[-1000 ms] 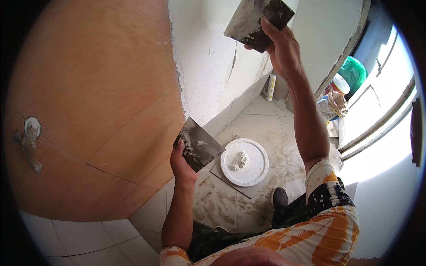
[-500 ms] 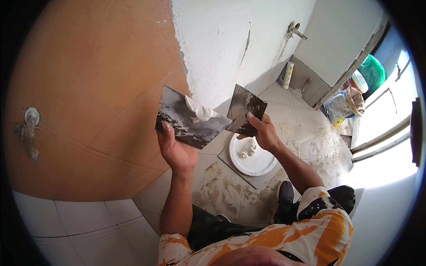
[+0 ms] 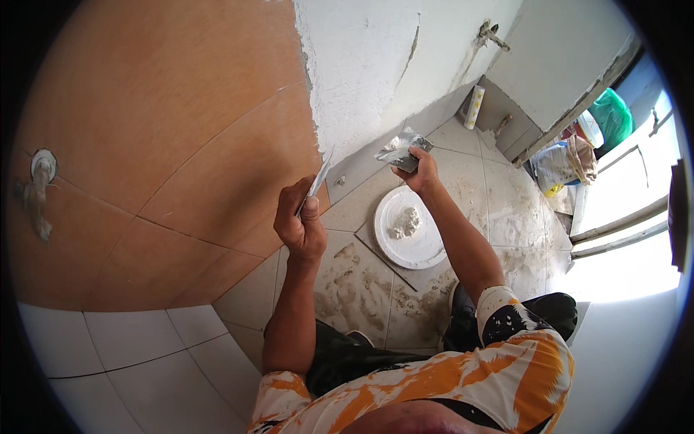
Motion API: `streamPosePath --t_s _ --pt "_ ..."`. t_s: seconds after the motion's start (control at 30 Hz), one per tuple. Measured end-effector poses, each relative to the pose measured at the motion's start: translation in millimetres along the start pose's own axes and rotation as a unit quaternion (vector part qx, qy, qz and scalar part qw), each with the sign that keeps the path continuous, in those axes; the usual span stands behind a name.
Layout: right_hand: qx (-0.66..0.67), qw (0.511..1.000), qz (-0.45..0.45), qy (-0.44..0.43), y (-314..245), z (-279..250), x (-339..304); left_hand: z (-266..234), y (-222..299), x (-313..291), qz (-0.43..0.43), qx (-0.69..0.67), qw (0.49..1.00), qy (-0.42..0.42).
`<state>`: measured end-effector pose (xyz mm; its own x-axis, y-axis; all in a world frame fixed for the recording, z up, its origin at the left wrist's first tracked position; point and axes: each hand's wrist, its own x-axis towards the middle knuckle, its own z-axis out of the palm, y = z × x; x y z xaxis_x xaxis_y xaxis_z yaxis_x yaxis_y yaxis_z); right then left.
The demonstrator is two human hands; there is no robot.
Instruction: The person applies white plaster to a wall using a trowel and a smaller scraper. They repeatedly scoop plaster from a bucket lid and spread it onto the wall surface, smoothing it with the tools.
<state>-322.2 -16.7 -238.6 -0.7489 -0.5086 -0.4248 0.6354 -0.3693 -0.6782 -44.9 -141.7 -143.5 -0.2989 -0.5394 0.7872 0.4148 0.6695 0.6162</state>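
My left hand (image 3: 299, 230) grips a flat metal putty scraper (image 3: 316, 181), seen almost edge-on close to the corner of the orange-brown tiled wall. Its face is mostly hidden. Further right, my right hand (image 3: 421, 173) is closed on a smaller metal putty scraper (image 3: 394, 153), tilted, with whitish smears on its face. The two blades are apart. Below my right hand, a white round lid (image 3: 428, 253) lies on the floor with a lump of white putty (image 3: 406, 223) on it.
A pipe stub (image 3: 37, 199) juts from the orange-brown wall (image 3: 195, 130) at left. White plastered wall (image 3: 361, 87) stands ahead, with another pipe fitting (image 3: 493, 35). Bags and a bucket (image 3: 567, 163) stand by the doorway. The tiled floor (image 3: 354, 289) is stained; the lid rests on a square tile.
The left scraper has turned from face-up to edge-on. My right hand has drawn its scraper up and away from the left one, tilting it. The view has shifted slightly.
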Motion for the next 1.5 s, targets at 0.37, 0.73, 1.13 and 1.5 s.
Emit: streamPosePath --t_s 0.37,0.73,1.13,1.5 --pt "-0.105 0.989 -0.098 -0.02 -4.9 73.1 -23.4 -19.3 0.2 -4.1 -0.066 -0.01 0.997 0.042" --pt "-0.13 0.974 -0.186 -0.01 -82.9 151.3 -28.7 -15.4 2.0 -9.1 -0.089 -0.008 0.995 0.044" --pt "-0.298 0.852 -0.423 -0.08 -194.2 265.7 -148.9 -18.3 -8.5 -25.3 -0.128 -0.009 0.992 0.01" --pt "-0.097 0.983 -0.128 0.094 12.0 74.9 -14.5 -18.4 -0.7 -17.6 -0.086 -0.013 0.994 0.073"
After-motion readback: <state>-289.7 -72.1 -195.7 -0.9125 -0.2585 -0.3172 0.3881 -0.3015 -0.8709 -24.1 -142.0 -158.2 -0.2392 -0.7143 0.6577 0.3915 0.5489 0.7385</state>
